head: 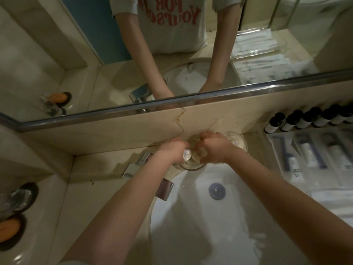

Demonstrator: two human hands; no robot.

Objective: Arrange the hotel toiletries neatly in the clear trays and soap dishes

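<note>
Filling clear soap dish behind sink: gripping round wrapped soap with left hand fingers, right hand fingers curled, hold unclear; next needs setting soap flat, label up.

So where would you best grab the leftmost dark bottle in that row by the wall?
Probably the leftmost dark bottle is best taken round its white-labelled body, from the front-left: the wall backs it, a neighbouring bottle crowds its right, its left is open.
</note>
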